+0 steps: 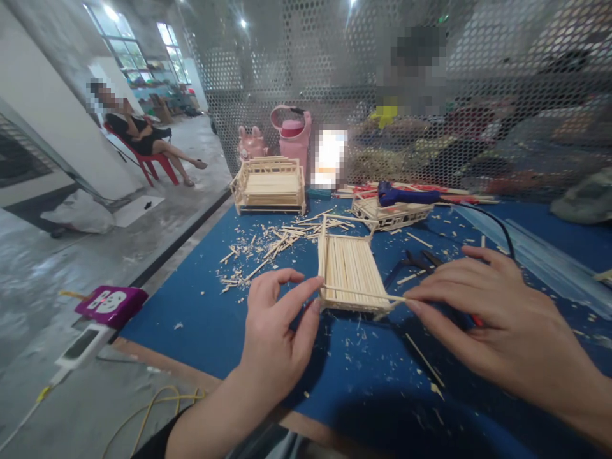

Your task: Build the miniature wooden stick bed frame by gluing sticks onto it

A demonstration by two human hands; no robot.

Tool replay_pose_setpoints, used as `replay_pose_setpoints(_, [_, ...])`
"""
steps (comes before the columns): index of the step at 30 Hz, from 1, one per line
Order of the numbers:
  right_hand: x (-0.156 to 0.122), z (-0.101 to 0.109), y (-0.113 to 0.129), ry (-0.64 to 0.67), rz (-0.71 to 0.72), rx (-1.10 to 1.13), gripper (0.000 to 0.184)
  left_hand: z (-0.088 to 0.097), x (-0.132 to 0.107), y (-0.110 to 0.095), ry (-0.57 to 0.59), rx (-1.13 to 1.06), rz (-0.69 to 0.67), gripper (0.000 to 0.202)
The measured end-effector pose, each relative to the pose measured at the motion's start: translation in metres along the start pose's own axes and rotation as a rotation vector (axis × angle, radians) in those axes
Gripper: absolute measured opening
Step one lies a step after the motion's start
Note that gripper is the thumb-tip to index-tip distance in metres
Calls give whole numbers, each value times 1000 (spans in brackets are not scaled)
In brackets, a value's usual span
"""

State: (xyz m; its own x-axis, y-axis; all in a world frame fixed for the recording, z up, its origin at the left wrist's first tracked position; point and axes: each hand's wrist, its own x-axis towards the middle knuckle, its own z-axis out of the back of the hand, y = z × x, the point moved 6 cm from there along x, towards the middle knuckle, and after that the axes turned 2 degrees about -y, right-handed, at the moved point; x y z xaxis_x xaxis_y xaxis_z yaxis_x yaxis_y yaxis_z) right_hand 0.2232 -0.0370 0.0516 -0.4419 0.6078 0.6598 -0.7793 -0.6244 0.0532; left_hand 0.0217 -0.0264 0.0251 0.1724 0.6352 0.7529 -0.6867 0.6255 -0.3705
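The right hand pinches a thin stick across the near end of a slatted frame; the left hand touches the stick's left end. A stick model stands far left.

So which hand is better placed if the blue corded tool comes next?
Probably the right hand: it is nearer the blue corded tool, though pinching a stick. The left hand would likely reach across the small frame.

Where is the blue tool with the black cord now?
In the head view, the blue tool lies at the back of the table, right of centre, seemingly resting on a small stick frame, beyond the right hand.
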Motion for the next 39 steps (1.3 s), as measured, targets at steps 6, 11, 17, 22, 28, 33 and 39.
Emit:
replay_pose_setpoints(6, [1, 0, -2, 14, -71, 24, 10, -3, 3, -7, -4, 62, -105, 22])
replay_pose_setpoints(11, [2, 1, -2, 15, -88, 17, 13, -7, 18, -12, 79, 104, -191, 17])
replay_pose_setpoints(17, [3, 0, -1, 14, -81, 20, 14, -14, 31, -13, 147, 134, -265, 15])
replay_pose_setpoints(22, [3, -1, -1, 14, -76, 13, 15, -15, 29, -13, 145, 119, -246, 13])
replay_pose_setpoints(28, [1, -4, -1, 22, -73, 22, 14, -16, 28, -13, 135, 123, -255, 12])
replay_pose_setpoints(33, [-7, 6, -14, -87, -225, 37, 25, -18, 27, -12, 130, 119, -256, 12])
replay_pose_setpoints(39, [-22, -1, -28, -150, -474, 154, 8, -18, 27, -13, 116, 123, -264, 13])
